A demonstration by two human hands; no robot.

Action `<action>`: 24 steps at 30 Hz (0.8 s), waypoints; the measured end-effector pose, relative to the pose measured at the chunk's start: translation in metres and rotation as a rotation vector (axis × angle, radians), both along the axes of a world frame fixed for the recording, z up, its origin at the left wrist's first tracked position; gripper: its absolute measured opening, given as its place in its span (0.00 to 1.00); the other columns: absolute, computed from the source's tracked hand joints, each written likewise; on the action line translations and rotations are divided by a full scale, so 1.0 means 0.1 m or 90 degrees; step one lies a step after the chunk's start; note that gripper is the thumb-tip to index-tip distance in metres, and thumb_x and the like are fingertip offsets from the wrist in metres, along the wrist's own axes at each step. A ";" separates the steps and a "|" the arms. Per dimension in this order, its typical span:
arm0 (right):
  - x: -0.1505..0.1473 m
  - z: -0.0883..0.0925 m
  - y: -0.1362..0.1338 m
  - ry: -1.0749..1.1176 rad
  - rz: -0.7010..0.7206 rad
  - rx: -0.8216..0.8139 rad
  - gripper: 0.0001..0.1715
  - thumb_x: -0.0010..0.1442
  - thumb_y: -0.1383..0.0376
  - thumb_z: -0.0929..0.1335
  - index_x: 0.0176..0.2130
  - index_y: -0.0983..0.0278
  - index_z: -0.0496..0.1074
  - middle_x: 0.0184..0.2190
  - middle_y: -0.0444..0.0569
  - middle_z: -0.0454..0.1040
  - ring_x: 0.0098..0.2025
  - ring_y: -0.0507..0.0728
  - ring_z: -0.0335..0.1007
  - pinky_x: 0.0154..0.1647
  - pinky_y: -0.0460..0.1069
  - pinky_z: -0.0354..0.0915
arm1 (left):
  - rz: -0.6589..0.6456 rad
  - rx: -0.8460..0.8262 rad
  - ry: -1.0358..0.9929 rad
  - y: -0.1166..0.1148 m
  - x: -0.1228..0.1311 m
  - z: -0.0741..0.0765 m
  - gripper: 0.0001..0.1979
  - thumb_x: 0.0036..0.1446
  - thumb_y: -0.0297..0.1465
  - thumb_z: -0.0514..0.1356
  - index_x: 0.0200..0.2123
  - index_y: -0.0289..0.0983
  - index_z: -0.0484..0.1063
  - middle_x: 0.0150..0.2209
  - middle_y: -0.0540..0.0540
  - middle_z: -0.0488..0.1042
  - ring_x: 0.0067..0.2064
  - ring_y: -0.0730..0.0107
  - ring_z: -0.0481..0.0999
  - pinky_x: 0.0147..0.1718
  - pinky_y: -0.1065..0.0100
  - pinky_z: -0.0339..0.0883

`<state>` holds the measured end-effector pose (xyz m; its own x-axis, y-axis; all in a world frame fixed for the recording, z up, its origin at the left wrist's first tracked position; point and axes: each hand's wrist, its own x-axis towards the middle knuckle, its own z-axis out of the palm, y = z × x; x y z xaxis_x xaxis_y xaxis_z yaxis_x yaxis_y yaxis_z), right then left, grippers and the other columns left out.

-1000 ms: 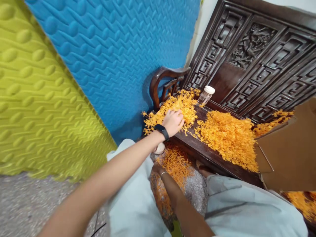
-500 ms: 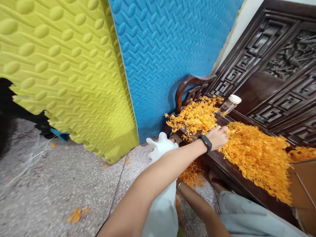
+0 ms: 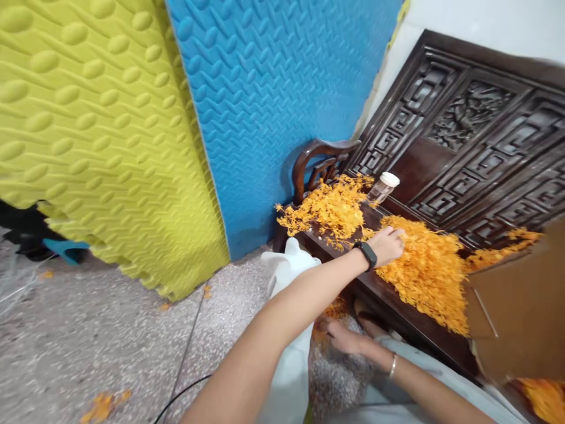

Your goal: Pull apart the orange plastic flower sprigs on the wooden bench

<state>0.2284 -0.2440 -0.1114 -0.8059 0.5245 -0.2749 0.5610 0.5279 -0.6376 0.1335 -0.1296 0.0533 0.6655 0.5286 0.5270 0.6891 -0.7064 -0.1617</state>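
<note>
My left hand (image 3: 388, 246), with a black band at its wrist, reaches into the near edge of a large heap of orange sprigs (image 3: 424, 271) that look like artificial flowers. Its fingers are bent and closed into the sprigs; their tips are partly hidden. Lower down, my right hand (image 3: 346, 338), with a bracelet at the wrist, is beneath my left forearm beside a pale white object with a wavy top (image 3: 289, 271). Its fingers are curled and blurred near some orange material, and what they hold cannot be made out.
The heap lies on a dark carved wooden bench (image 3: 415, 312). A smaller orange bunch (image 3: 331, 206) and a lidded clear jar (image 3: 383, 187) are near its armrest. A cardboard box (image 3: 521, 306) stands at right. Blue (image 3: 265, 106) and yellow (image 3: 110, 129) foam mats stand upright at left.
My right hand has come into view from behind my left forearm and moved lower. My left hand stays at the heap. The view has shifted to the right.
</note>
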 end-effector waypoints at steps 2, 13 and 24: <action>0.25 0.24 0.05 -0.001 -0.020 0.028 0.22 0.41 0.79 0.58 0.30 0.62 0.71 0.35 0.50 0.71 0.40 0.57 0.69 0.43 0.49 0.67 | -0.019 0.000 0.003 0.01 0.04 0.05 0.12 0.58 0.25 0.51 0.39 0.29 0.73 0.40 0.37 0.76 0.54 0.58 0.62 0.46 0.61 0.54; 1.36 1.81 -0.02 0.256 -0.373 0.546 0.19 0.58 0.71 0.58 0.47 0.60 0.66 0.47 0.54 0.62 0.49 0.57 0.63 0.44 0.52 0.66 | -0.063 -0.068 -0.015 -0.03 0.08 -0.02 0.09 0.56 0.26 0.52 0.31 0.33 0.72 0.37 0.39 0.74 0.45 0.58 0.68 0.43 0.58 0.57; 1.81 2.42 1.70 0.493 -0.772 0.385 0.12 0.45 0.69 0.60 0.30 0.67 0.71 0.43 0.49 0.67 0.20 0.43 0.59 0.24 0.44 0.62 | -0.022 -0.161 -0.097 0.26 -0.32 -0.10 0.14 0.56 0.31 0.47 0.24 0.38 0.68 0.32 0.40 0.73 0.36 0.57 0.68 0.40 0.56 0.57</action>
<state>0.4090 -0.0737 0.1304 0.3255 0.8168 0.4763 0.4735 0.2952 -0.8298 0.1014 -0.1037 0.0438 0.6081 0.6343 0.4774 0.6671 -0.7342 0.1258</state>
